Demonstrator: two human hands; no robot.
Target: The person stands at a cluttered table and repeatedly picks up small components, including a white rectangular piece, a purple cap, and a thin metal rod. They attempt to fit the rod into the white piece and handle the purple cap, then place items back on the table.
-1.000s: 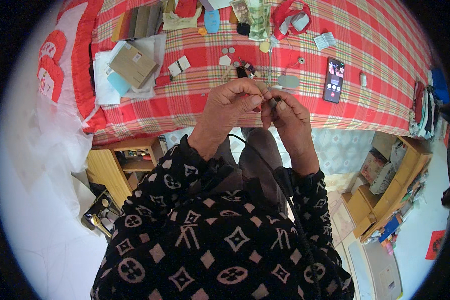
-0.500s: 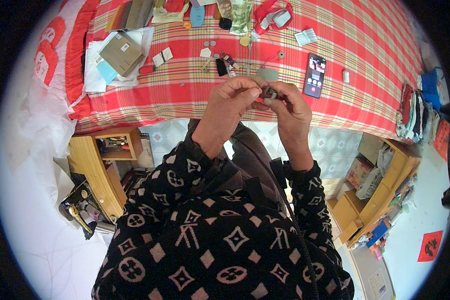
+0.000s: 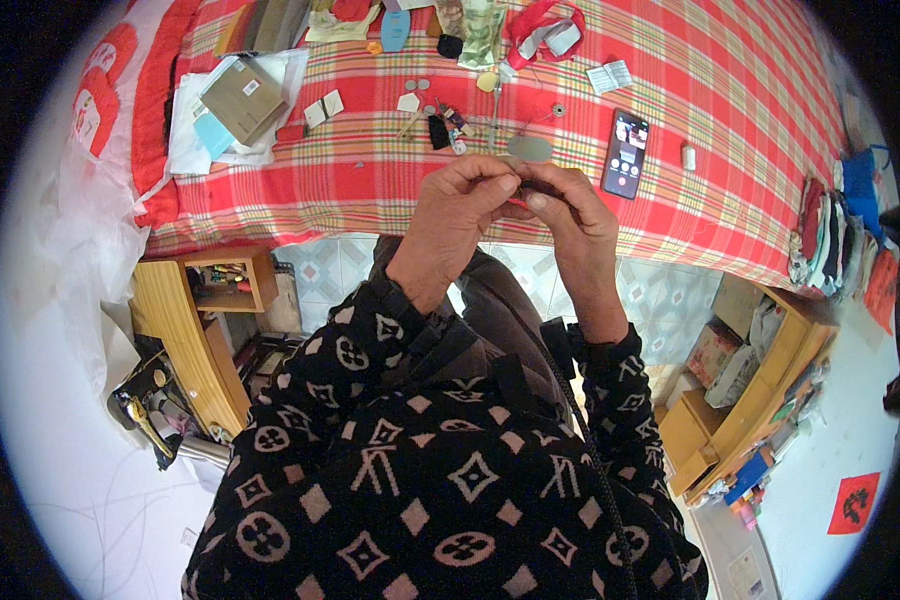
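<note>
My left hand [image 3: 458, 215] and my right hand [image 3: 573, 220] meet in front of me, above the near edge of a red plaid cloth [image 3: 340, 215]. Both are closed in a pinch, thumbs against forefingers. Between the fingertips is a small dark thing, mostly covered, whose kind I cannot make out. Just beyond the hands lies a grey-green oval piece [image 3: 530, 148]. Left of that are a black scrap [image 3: 439, 132], a white pentagon-shaped piece [image 3: 408, 102] and several small round discs. A thin metal rod [image 3: 494, 110] lies between them.
At the right lies a phone [image 3: 625, 155] with a lit screen, beside a small white cylinder [image 3: 689, 157]. A brown packet [image 3: 245, 102] rests on white sheets at the left. Farther back is a red ribbon roll [image 3: 545, 35]. Wooden cabinets [image 3: 192, 335] flank me below.
The fingers of my right hand have closed further over the small dark thing, which showed more before. The view has shifted slightly; my hands stay together in nearly the same place.
</note>
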